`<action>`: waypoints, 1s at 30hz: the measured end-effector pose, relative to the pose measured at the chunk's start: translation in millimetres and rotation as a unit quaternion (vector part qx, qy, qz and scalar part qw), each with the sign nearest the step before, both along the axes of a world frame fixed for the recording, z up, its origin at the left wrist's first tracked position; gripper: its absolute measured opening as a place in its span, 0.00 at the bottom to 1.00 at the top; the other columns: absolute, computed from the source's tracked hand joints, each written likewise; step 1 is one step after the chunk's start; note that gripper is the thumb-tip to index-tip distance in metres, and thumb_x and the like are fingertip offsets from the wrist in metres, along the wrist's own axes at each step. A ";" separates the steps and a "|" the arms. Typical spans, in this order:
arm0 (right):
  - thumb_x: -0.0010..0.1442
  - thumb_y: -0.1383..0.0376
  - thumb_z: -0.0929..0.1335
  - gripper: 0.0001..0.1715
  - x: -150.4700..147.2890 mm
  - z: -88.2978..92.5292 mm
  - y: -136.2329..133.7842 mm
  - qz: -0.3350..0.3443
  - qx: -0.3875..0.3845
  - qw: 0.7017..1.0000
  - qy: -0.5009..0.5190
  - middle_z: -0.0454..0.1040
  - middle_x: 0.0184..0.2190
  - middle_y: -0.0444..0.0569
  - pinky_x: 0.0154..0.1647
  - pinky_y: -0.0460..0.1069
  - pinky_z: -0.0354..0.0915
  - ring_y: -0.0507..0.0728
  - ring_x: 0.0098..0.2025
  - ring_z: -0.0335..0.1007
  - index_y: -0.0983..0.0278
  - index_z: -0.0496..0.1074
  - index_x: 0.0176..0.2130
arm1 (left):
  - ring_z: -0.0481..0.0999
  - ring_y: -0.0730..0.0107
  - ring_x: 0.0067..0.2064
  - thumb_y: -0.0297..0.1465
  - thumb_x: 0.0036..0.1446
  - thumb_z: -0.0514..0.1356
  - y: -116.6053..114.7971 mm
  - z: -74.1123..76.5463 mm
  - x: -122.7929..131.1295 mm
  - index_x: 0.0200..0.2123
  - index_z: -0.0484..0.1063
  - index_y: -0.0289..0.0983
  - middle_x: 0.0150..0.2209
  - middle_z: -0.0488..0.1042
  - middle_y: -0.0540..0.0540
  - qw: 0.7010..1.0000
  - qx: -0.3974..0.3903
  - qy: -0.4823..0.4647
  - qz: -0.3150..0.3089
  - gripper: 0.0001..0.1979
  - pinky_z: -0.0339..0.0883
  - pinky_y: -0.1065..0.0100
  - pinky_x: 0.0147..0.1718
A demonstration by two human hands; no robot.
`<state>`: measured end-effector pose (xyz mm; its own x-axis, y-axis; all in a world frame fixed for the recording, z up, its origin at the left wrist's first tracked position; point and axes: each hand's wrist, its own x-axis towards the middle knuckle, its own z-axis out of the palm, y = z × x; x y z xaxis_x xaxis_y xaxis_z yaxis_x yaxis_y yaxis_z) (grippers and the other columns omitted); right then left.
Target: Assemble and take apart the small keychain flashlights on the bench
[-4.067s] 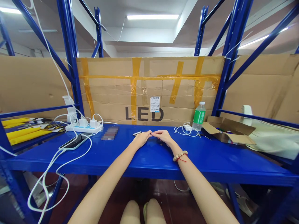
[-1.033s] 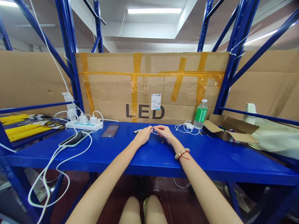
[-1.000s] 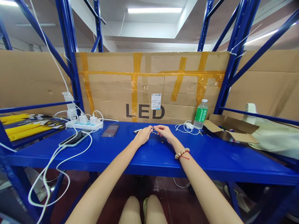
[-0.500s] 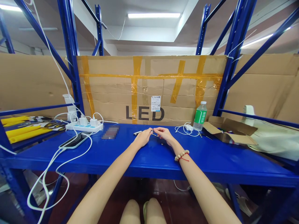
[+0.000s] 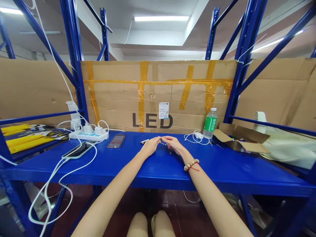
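Note:
My left hand (image 5: 150, 146) and my right hand (image 5: 174, 144) rest on the blue metal shelf (image 5: 158, 164), fingertips meeting at the middle. Both pinch a small string of beads (image 5: 163, 142) stretched between them. It is too small to make out in detail. A bead bracelet with a red thread (image 5: 190, 164) is on my right wrist. A small dark piece (image 5: 170, 152) lies on the shelf just under my right hand. A short silvery stick (image 5: 144, 141) lies behind my left hand.
A power strip with chargers (image 5: 87, 134) and a phone on a white cable (image 5: 77, 150) lie at the left. A water bottle (image 5: 210, 123), a coiled white cable (image 5: 197, 136) and an open cardboard box (image 5: 240, 140) stand at the right. A taped cardboard sheet marked LED (image 5: 158, 95) closes the back.
Both hands stay together at the shelf's middle, fingers working slightly on the beads. The view has shifted a little up and down with my head.

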<state>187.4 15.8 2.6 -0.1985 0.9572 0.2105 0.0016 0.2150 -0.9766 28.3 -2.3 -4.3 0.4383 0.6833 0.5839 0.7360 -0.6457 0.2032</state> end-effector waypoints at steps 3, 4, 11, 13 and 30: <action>0.36 0.54 0.75 0.26 -0.8 0.5 -1.7 0.007 -0.013 1.000 0.000 0.61 0.17 0.37 0.15 0.42 0.46 0.42 0.16 0.47 0.67 0.73 0.34 | 0.71 0.66 0.49 0.30 0.63 0.44 -1.0 0.6 0.0 0.48 0.61 0.39 0.48 0.71 0.44 1.000 -0.002 0.002 -0.002 0.13 0.64 0.66 0.47; 0.36 0.54 0.75 0.26 -1.0 0.6 -2.3 0.009 -0.015 1.000 -0.001 0.62 0.17 0.37 0.15 0.41 0.46 0.42 0.16 0.47 0.67 0.73 0.34 | 0.71 0.67 0.49 0.30 0.64 0.44 -1.4 0.9 -0.1 0.48 0.61 0.39 0.48 0.71 0.45 1.000 -0.003 0.004 -0.003 0.13 0.64 0.67 0.46; 0.39 0.56 0.74 0.23 -1.1 0.3 -4.9 -0.016 -0.007 1.000 -0.013 0.65 0.18 0.40 0.15 0.40 0.48 0.43 0.18 0.53 0.67 0.74 0.34 | 0.74 0.65 0.44 0.31 0.63 0.45 -1.8 2.2 -0.2 0.45 0.63 0.40 0.43 0.74 0.46 0.999 -0.021 0.027 0.016 0.11 0.66 0.68 0.41; 0.39 0.56 0.75 0.23 -1.1 0.2 -4.8 -0.027 0.004 1.000 -0.015 0.67 0.19 0.41 0.15 0.40 0.49 0.44 0.19 0.54 0.67 0.75 0.34 | 0.74 0.64 0.44 0.31 0.63 0.45 -1.7 2.2 0.2 0.45 0.63 0.40 0.43 0.74 0.45 0.999 -0.025 0.030 0.021 0.11 0.66 0.67 0.40; 0.32 0.55 0.75 0.24 -1.3 -4.2 2.4 -0.020 0.106 0.994 -0.033 0.73 0.22 0.47 0.17 0.44 0.54 0.46 0.19 0.57 0.68 0.77 0.30 | 0.73 0.64 0.45 0.32 0.64 0.43 -1.6 1.5 -1.2 0.46 0.63 0.40 0.44 0.74 0.46 0.999 -0.041 0.031 0.017 0.12 0.65 0.66 0.42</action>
<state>186.1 18.2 -1.5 -0.1818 0.8999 0.3965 0.0762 0.4149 -0.9067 27.1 -3.9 -2.8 0.4474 0.7429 0.4980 0.7697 -0.6034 0.2085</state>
